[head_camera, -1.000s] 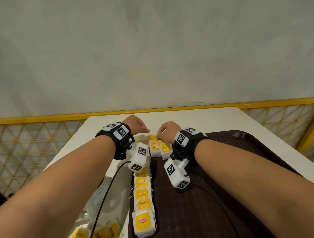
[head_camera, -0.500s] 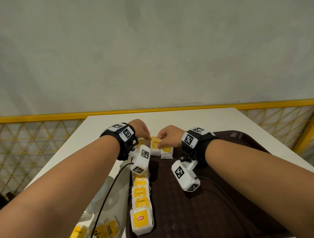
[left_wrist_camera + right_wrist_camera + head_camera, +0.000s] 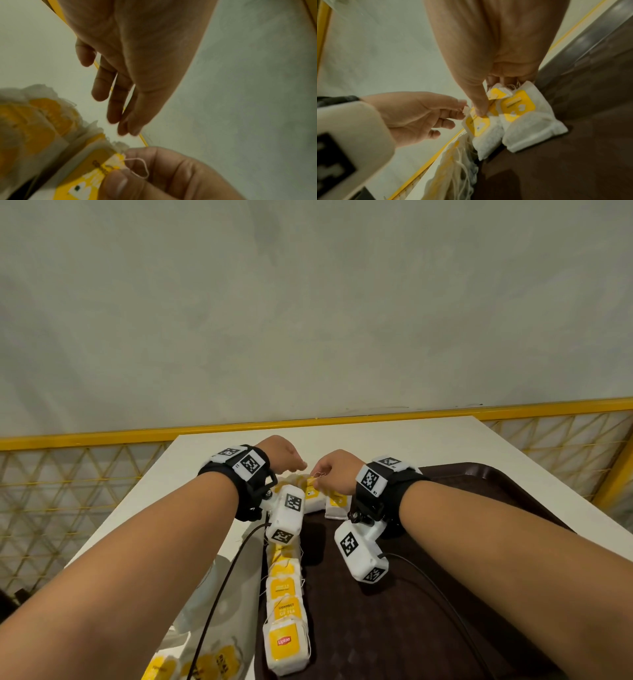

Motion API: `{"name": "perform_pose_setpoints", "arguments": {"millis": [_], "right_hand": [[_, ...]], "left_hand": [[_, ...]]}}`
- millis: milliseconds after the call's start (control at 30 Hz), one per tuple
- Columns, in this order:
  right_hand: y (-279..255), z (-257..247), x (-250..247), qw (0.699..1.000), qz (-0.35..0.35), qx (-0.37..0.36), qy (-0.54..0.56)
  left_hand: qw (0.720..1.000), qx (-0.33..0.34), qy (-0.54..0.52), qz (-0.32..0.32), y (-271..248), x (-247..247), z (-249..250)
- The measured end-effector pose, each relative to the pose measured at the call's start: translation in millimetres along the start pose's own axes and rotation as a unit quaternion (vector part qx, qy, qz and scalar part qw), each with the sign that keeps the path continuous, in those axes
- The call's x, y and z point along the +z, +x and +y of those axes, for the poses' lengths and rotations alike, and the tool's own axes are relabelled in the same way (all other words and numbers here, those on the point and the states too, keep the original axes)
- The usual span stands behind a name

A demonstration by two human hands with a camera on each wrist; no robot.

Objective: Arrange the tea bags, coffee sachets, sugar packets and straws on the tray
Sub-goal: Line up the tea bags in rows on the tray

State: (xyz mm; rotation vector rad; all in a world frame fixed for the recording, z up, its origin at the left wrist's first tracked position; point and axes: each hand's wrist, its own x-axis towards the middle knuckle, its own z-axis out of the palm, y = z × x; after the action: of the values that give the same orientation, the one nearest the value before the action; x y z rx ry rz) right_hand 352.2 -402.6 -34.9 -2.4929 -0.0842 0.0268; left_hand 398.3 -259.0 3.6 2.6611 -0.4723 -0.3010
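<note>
Behind a white table [image 3: 394,436] a plain grey wall is rising, with yellow mesh railing [image 3: 78,474] along its edges. Lying on the table is a dark brown tray [image 3: 479,481], a row of tea bags [image 3: 284,607] running along the tray's left rim toward its far corner. At that corner the right hand [image 3: 337,470] is pinching a tea bag's yellow tag [image 3: 494,94], bag [image 3: 483,136] hanging below toward the tray; the left hand [image 3: 282,453], fingers loosely open, is touching its corner from the left

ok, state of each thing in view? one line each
Left hand: fingers loose, tips at a tea bag's corner.
Right hand: pinches the tea bag tag.
Tea bag row: lined along the tray's left edge.
Tray: mostly bare.
</note>
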Motion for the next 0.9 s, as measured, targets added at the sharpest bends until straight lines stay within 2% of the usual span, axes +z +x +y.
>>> {"name": "perform_pose_setpoints", "arguments": {"millis": [133,233,367,533,733,900], "right_hand": [[0,4,2,0.999,0.022,0.015,0.034],[-3,6,1,0.998,0.03,0.024,0.058],[-7,6,-1,0.996,0.027,0.019,0.08],[-12,10,-5,0.999,0.015,0.004,0.046],[-19,21,-22,0.995,-0.065,0.061,0.038],[-32,14,-30,0.981,-0.166,0.041,0.087]], "left_hand": [[0.998,0.012,0.022,-0.054,-4,-3,-1],[0.997,0.026,0.024,-0.063,-3,1,1],[0.997,0.032,0.054,-0.042,-3,6,6],[0.997,0.025,0.068,0.004,-4,9,7],[0.997,0.016,0.07,-0.019,-6,13,5],[0.997,0.029,0.07,-0.007,-9,11,3]]}}
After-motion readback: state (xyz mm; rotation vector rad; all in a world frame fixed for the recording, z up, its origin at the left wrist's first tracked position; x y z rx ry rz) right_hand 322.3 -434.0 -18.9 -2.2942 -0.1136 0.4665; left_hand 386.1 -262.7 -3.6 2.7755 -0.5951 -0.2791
